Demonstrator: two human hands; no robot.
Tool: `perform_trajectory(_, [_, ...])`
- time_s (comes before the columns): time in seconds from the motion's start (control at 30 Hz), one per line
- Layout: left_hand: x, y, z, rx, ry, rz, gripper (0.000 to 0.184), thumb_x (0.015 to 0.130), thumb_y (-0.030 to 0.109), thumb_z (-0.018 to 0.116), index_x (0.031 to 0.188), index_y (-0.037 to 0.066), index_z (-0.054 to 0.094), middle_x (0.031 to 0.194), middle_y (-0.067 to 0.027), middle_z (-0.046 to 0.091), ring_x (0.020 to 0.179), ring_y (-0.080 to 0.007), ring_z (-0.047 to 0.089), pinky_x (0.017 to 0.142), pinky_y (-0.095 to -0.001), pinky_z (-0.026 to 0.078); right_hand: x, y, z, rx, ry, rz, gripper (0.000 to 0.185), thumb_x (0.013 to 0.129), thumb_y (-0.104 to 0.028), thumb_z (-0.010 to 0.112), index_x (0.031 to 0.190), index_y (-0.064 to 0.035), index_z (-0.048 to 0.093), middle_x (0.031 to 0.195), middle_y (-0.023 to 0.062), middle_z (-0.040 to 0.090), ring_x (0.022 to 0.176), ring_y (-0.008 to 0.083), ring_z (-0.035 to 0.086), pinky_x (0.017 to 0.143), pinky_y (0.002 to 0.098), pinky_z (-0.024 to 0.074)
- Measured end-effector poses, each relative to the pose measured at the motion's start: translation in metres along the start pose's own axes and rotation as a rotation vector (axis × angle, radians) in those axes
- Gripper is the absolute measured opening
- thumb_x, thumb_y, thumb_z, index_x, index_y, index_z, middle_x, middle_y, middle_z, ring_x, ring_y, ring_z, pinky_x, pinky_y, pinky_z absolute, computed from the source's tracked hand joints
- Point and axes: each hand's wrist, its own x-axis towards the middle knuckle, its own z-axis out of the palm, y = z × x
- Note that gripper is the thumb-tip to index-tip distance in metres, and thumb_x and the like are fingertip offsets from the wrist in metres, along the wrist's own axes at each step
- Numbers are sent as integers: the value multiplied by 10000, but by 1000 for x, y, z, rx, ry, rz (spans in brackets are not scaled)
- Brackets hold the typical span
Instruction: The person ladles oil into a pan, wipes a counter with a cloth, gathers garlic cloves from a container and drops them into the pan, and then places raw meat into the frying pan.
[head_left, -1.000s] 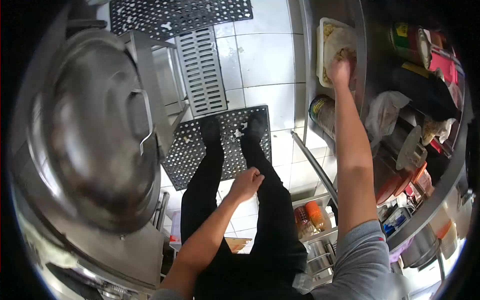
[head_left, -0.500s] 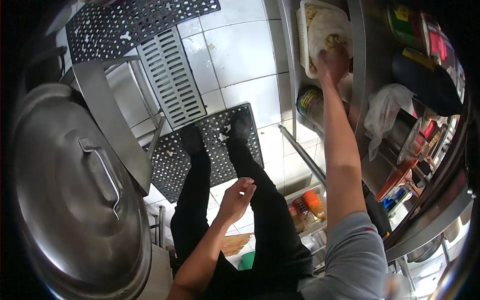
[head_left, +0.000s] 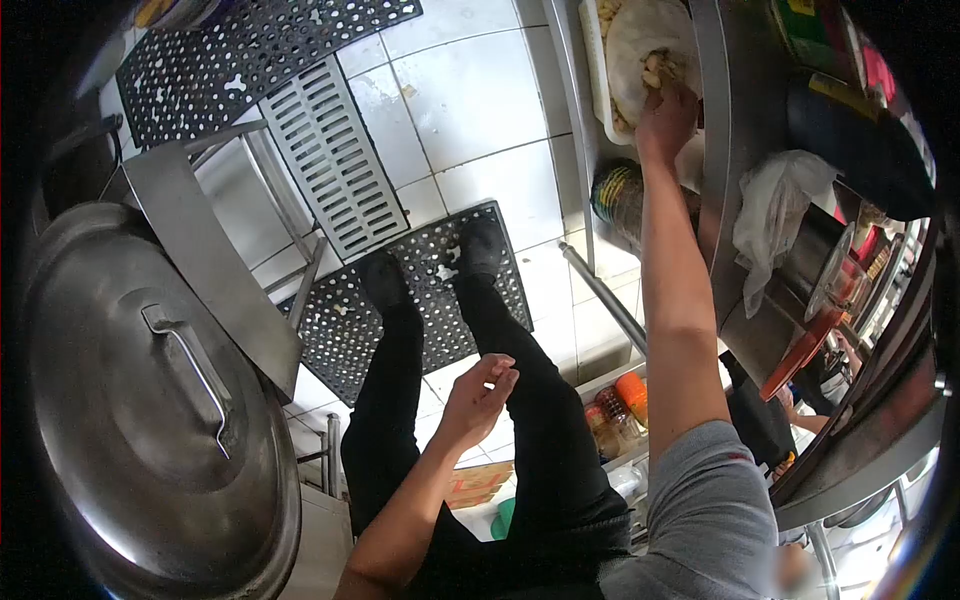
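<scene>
My right hand (head_left: 668, 122) reaches into a white plastic basket (head_left: 598, 85) on the shelf at upper right. Its fingertips are down among pale, clove-like pieces (head_left: 660, 70), probably peeled garlic, that lie on a whitish plastic sheet (head_left: 625, 45). How far those fingers are closed is hidden. Over my thigh hangs my left hand (head_left: 478, 402), its fingers curled in towards the thumb, with nothing visible in it. A jar with a yellow-and-dark patterned lid (head_left: 617, 193) lies just below the basket, beside my right forearm.
At left sits a large oval metal lid (head_left: 130, 390) with a handle. A floor grate (head_left: 335, 155) and black perforated mats (head_left: 345, 335) cover part of the tiles. A clear plastic bag (head_left: 775, 220) hangs by the right counter. Bottles with orange caps (head_left: 632, 390) stand low near my leg.
The view has shifted slightly. More of the pale pieces show in front of my right fingertips, which remain in the basket. My left hand keeps nearly the same curled pose.
</scene>
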Motion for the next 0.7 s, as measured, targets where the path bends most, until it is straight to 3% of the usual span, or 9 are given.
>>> perform_trajectory(0.13, [7, 28, -1, 144, 22, 19, 289, 930, 252, 574, 1112, 28, 559, 958, -80, 628, 869, -139, 600, 753, -284, 488, 2, -4, 0, -13, -15, 30, 312, 848, -156, 588, 1148, -70, 600, 1116, 169, 574, 1079, 342, 512, 918, 430, 412])
perform_trajectory(0.23, [23, 34, 3, 195, 92, 180, 251, 928, 223, 574, 1070, 16, 564, 843, -52, 595, 731, -93, 551, 615, -241, 444, 8, -15, -2, 18, -41, 83, 309, 873, -175, 566, 1162, -69, 590, 1104, 179, 584, 1058, 347, 534, 914, 433, 414])
perform_trajectory(0.27, [30, 37, 2, 153, 85, 224, 262, 939, 255, 553, 1063, 25, 570, 849, -49, 606, 750, -103, 566, 622, -250, 446, 9, -17, -7, 38, -58, 106, 310, 880, -181, 559, 1168, -69, 586, 1102, 184, 586, 1049, 348, 541, 914, 433, 414])
perform_trajectory(0.37, [66, 60, -10, 48, 8, 166, 286, 956, 302, 511, 1054, 42, 580, 864, -42, 619, 771, -119, 581, 639, -254, 462, 5, -18, -16, 209, -70, 373, 323, 888, -208, 557, 1178, -67, 577, 1101, 194, 590, 1030, 347, 556, 908, 430, 413])
perform_trajectory(0.43, [90, 91, -15, -83, -25, 137, 492, 969, 456, 409, 1119, 13, 565, 936, -85, 647, 861, -175, 618, 749, -309, 509, 3, -21, -28, 280, -122, 575, 324, 894, -217, 555, 1180, -67, 573, 1097, 188, 595, 1010, 340, 567, 886, 423, 428])
perform_trajectory(0.5, [131, 112, -19, -286, -88, 149, 589, 964, 509, 373, 1122, -33, 541, 936, -127, 644, 885, -202, 625, 760, -336, 519, -5, -33, -47, 333, -179, 607, 309, 893, -199, 560, 1172, -66, 576, 1087, 175, 600, 978, 328, 580, 842, 409, 455])
perform_trajectory(0.6, [191, 157, -18, -555, -234, 228, 629, 972, 505, 348, 1193, -75, 454, 1060, -207, 586, 994, -282, 598, 828, -385, 513, -15, -67, -82, 548, -144, 197, 271, 869, -114, 589, 1134, -56, 595, 1071, 154, 602, 899, 303, 605, 750, 371, 496])
perform_trajectory(0.63, [207, 172, -15, -675, -297, 225, 631, 976, 498, 338, 1215, -80, 425, 1108, -226, 559, 1029, -307, 583, 852, -395, 507, -19, -80, -90, 693, -95, -67, 261, 852, -69, 603, 1112, -49, 606, 1069, 148, 602, 863, 290, 615, 715, 351, 506])
perform_trajectory(0.7, [232, 195, -14, -734, -376, 264, 580, 988, 452, 335, 1224, -73, 406, 1153, -236, 526, 1054, -326, 565, 875, -403, 500, -34, -105, -97, 709, -305, -144, 249, 816, -22, 630, 1064, -36, 625, 1061, 143, 605, 854, 276, 622, 708, 335, 504])
